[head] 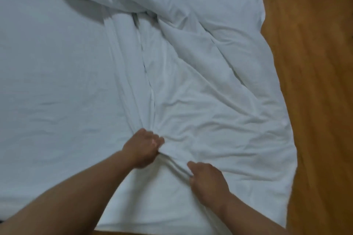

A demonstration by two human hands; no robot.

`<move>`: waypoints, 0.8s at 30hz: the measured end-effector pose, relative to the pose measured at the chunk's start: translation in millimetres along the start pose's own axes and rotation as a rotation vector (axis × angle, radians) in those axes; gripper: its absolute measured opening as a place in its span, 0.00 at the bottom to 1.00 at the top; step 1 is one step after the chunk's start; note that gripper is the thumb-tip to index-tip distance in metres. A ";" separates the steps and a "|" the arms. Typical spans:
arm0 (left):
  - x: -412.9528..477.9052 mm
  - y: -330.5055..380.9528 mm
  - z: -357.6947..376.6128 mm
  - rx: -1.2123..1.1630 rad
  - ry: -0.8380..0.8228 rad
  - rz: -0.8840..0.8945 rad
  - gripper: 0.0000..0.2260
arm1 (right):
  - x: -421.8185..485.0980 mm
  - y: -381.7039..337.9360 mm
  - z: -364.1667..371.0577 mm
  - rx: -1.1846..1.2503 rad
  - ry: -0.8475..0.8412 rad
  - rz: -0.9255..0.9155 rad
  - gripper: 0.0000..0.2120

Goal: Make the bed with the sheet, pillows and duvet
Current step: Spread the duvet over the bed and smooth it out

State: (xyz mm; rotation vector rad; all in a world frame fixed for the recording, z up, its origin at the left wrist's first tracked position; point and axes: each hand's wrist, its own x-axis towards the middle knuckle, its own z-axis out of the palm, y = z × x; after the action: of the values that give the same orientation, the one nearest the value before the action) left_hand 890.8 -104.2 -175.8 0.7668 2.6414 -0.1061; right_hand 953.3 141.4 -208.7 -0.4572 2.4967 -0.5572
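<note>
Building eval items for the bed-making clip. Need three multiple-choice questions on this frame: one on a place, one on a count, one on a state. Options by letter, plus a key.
1. On which side of the picture does the wooden floor lie beside the bed?
A left
B right
C nowhere in view

2. How many grips hold the duvet?
A none
B one
C two

3. How does the duvet lie?
A spread flat and smooth
B bunched and creased
C folded in a neat square

Key:
1 B, the floor runs down the right edge, past the duvet's hem.
2 C, the left grip and the right grip each pinch a fold of its near edge.
3 B, deep creases fan from the grips up to a heap at the top.
</note>
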 end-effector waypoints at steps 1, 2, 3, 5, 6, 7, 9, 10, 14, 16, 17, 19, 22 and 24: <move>-20.6 18.9 2.5 -0.038 0.076 -0.007 0.07 | -23.2 -0.4 0.8 -0.029 -0.037 -0.012 0.12; -40.1 42.6 7.0 -0.083 0.106 -0.020 0.04 | -47.9 3.4 1.8 -0.065 -0.090 -0.021 0.13; -58.2 71.4 11.5 -0.105 0.073 -0.035 0.03 | -73.5 10.9 3.8 -0.092 -0.146 -0.023 0.14; -84.5 132.0 25.2 -0.095 -0.110 -0.031 0.10 | -119.5 26.0 -0.3 -0.172 -0.244 -0.005 0.15; -92.2 159.6 31.5 -0.101 -0.189 -0.033 0.12 | -138.0 33.0 0.9 -0.199 -0.256 0.024 0.16; -94.6 179.9 35.7 -0.103 -0.228 -0.015 0.13 | -150.1 37.2 2.4 -0.225 -0.265 0.047 0.20; -92.4 196.1 39.4 -0.109 -0.238 -0.008 0.09 | -161.3 35.4 6.3 -0.287 -0.203 0.075 0.23; -88.6 193.3 39.1 -0.128 -0.233 -0.038 0.08 | -163.5 31.3 4.4 -0.265 -0.286 0.129 0.21; -83.9 138.8 38.7 -0.132 -0.349 -0.020 0.19 | -145.5 0.6 5.8 -0.139 -0.258 0.242 0.15; -90.3 87.6 34.3 -0.103 -0.297 -0.067 0.23 | -124.4 -26.4 6.8 -0.030 -0.221 0.218 0.19; -91.9 53.7 31.8 -0.093 -0.263 -0.119 0.25 | -108.3 -44.9 5.1 0.036 -0.179 0.197 0.21; -89.5 -4.6 21.8 -0.029 -0.202 -0.221 0.30 | -80.7 -77.0 -2.7 0.176 -0.076 0.144 0.25; -76.3 -96.8 10.2 0.068 -0.167 -0.209 0.34 | -16.7 -134.9 -0.7 0.249 0.023 0.133 0.28; -56.1 -150.0 13.1 0.109 -0.139 -0.127 0.34 | 33.2 -166.2 10.9 0.260 0.056 0.156 0.29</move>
State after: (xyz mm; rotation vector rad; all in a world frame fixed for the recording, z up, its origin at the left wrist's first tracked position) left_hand 859.5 -261.8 -171.5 0.6022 2.5661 -0.3282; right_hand 966.7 -18.3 -152.6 -0.1472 2.4398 -0.8267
